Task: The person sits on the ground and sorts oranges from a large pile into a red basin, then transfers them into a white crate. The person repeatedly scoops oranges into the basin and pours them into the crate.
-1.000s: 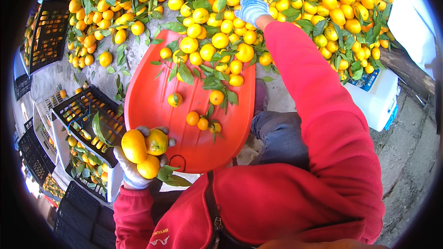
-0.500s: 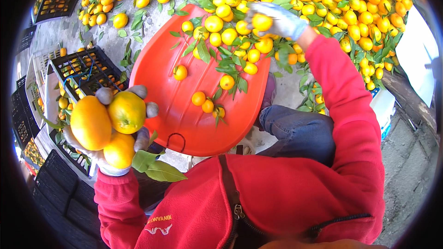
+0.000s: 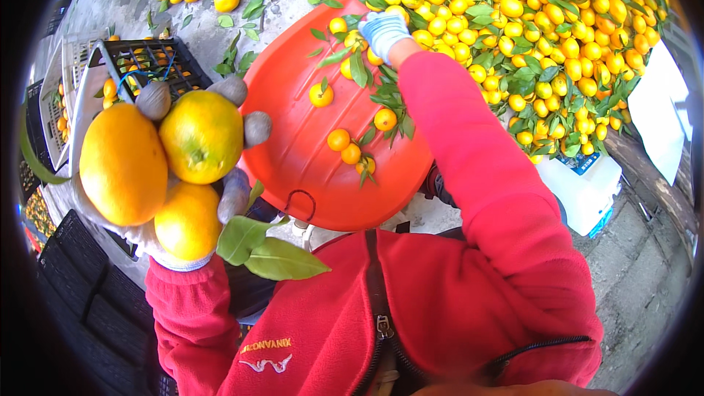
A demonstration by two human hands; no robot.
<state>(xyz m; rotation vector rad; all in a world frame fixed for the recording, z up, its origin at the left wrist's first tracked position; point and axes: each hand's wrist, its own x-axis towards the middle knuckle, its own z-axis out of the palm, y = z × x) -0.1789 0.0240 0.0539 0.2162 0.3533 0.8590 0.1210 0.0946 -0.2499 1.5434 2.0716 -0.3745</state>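
Observation:
My left hand (image 3: pixel 235 194), in a grey-and-white glove, cups three oranges at the left. They are a large oval one (image 3: pixel 123 163), a greenish-yellow one (image 3: pixel 201 137) and a smaller one (image 3: pixel 187 221). Two green leaves (image 3: pixel 273 249) hang beside them. My gloved right hand (image 3: pixel 385 34) reaches to the far edge of a red plastic scoop-shaped tray (image 3: pixel 293 154), among fruit at the border of the heap. Its fingers are mostly hidden, so any grip is unclear. Several loose oranges with leaves lie in the tray.
A big heap of oranges and leaves (image 3: pixel 528 37) spreads over the far right. Black crates (image 3: pixel 158 59) of fruit stand at the left, above dark slatted crates (image 3: pixel 81 271). A white container (image 3: pixel 583 183) and a wooden beam (image 3: pixel 653 169) are at the right.
My right hand has moved left, from the heap to the tray's far edge. My left hand still holds the three oranges, now larger in view. The view has shifted.

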